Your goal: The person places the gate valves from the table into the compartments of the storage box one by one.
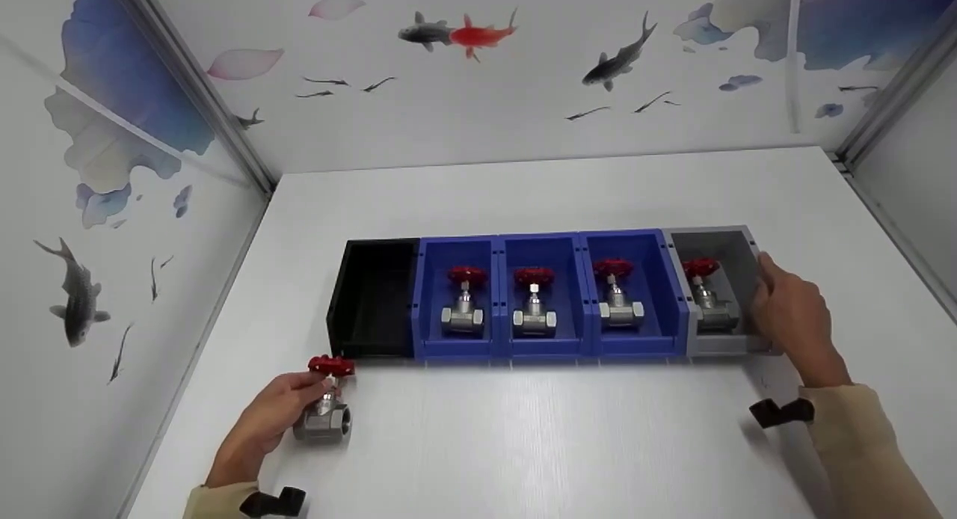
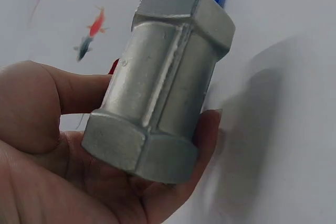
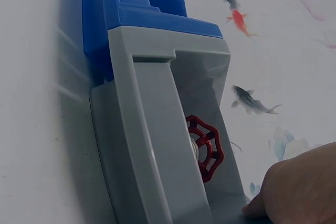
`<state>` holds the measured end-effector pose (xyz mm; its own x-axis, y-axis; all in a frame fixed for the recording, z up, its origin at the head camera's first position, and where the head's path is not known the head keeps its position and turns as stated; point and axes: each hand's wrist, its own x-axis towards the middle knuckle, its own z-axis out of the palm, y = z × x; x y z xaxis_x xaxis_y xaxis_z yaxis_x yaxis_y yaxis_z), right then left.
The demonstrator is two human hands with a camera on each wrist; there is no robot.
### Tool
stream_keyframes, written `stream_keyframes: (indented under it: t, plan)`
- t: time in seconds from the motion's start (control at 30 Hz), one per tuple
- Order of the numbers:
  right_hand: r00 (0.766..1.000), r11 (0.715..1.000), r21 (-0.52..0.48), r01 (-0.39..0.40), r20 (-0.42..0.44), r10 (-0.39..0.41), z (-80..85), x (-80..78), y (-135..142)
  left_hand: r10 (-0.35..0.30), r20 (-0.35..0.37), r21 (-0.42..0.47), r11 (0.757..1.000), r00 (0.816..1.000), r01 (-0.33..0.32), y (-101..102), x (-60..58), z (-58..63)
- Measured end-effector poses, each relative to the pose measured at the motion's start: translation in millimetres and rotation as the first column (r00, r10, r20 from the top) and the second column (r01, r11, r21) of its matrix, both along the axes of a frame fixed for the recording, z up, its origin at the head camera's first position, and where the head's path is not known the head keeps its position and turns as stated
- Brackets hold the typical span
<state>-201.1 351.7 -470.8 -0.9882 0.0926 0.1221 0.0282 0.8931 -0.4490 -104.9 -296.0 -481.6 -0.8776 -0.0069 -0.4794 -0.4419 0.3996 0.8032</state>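
My left hand (image 1: 271, 416) grips a metal gate valve (image 1: 323, 423) with a red handwheel, close in front of the black bin (image 1: 374, 352). In the left wrist view, the valve's silver body (image 2: 152, 77) lies between thumb and fingers, and most of the handwheel is hidden. At the far end of the row, my right hand (image 1: 796, 313) holds the right side wall of the grey bin (image 1: 721, 345). A similar valve (image 1: 714, 309) stands inside that bin; its red handwheel (image 3: 207, 148) shows in the right wrist view. Part of the right hand's grip is hidden.
Between the black and grey bins sit three blue bins (image 1: 542, 348), each holding one red-handled valve (image 1: 534, 321). The row rests on a white table (image 1: 523, 437). White walls (image 1: 523, 115) painted with fish enclose the table's back and sides.
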Motion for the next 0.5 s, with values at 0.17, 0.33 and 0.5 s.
stream_keyframes:
  t: [0.17, 0.33, 0.5]
  plan:
    - [1.000, 1.000, 0.006, 0.006, 0.021, -0.006, 0.1, 0.0, -0.1, -0.017, -0.008, 0.008, 1.000, 1.000, 0.017, 0.2, -1.0, 3.9]
    - [1.000, 1.000, 0.012, 0.003, 0.027, -0.003, 1.5, -0.2, 0.2, -0.054, -0.031, 0.014, 0.998, 0.998, 0.055, -0.9, -2.3, 4.6]
    - [0.999, 1.000, 0.018, 0.002, 0.040, -0.003, 2.0, -0.4, 0.9, -0.052, -0.038, 0.054, 0.997, 0.998, 0.054, 0.7, -2.0, 10.3]
